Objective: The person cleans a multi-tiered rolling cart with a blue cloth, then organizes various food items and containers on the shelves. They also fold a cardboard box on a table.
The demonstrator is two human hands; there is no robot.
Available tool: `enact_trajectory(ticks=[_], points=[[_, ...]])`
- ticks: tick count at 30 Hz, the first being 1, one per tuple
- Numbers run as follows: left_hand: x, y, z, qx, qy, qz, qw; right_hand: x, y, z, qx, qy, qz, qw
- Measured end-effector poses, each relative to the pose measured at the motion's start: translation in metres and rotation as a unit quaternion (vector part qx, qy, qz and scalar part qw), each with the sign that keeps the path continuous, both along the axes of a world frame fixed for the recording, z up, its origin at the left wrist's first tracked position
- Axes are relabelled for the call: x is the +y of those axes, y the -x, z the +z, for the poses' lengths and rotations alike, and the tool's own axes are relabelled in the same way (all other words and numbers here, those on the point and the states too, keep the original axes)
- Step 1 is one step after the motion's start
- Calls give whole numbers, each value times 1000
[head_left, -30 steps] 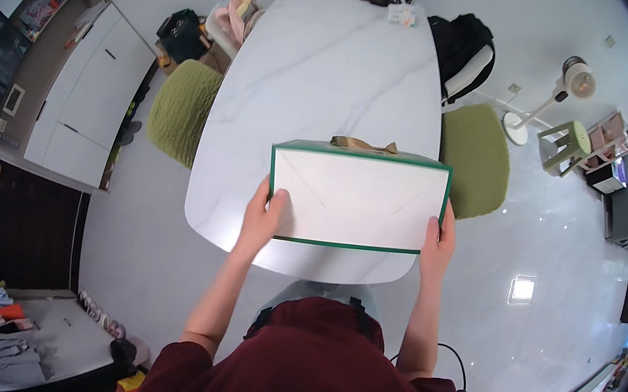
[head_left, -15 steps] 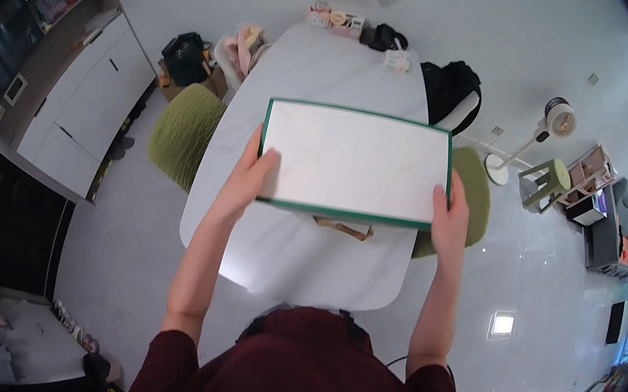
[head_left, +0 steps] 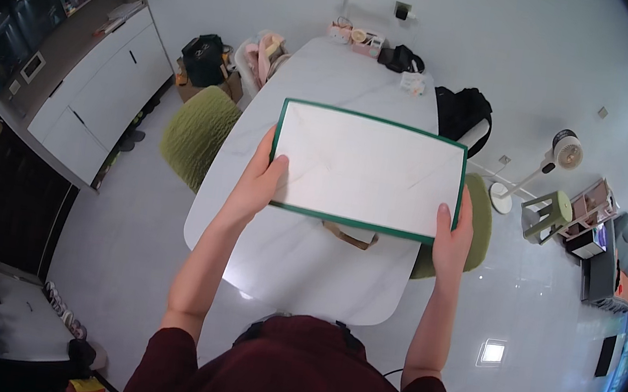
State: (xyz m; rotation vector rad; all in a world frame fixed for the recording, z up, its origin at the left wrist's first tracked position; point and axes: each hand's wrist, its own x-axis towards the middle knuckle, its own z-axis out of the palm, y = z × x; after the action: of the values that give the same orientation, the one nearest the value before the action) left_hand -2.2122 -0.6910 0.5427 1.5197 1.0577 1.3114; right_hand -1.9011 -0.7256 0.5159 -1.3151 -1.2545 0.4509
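While clamping left hand and right hand on a green-edged white package, apparently steadying it above the tabletop; should next keep both grips even.

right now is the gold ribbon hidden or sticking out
Out: the gold ribbon shows past the near edge of the green-edged white panel.

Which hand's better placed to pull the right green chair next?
Likely right: the right hand overlaps that green chair in view; the left hand sits at the opposite end of the white package both grip.
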Motion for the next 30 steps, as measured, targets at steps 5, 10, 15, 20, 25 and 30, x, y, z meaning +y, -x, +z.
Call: enact_trajectory(ticks=[5,10,15,20,25,30], points=[[-1,-6,-18,17,-67,59,996,-8,0,-15,24,32,-1,999],[-13,-5,-16,17,-115,92,989,-20,8,-17,71,-12,-6,997],[-14,-3,-30,26,-118,105,987,-15,3,-29,135,-14,14,991],[-8,5,-118,63,-127,158,977,-22,2,-133,134,43,12,990],[-40,39,-229,122,89,224,963,-68,42,-222,-5,140,11,990],[-58,75,-263,-132,331,220,908,-132,54,-236,-204,196,279,918]])
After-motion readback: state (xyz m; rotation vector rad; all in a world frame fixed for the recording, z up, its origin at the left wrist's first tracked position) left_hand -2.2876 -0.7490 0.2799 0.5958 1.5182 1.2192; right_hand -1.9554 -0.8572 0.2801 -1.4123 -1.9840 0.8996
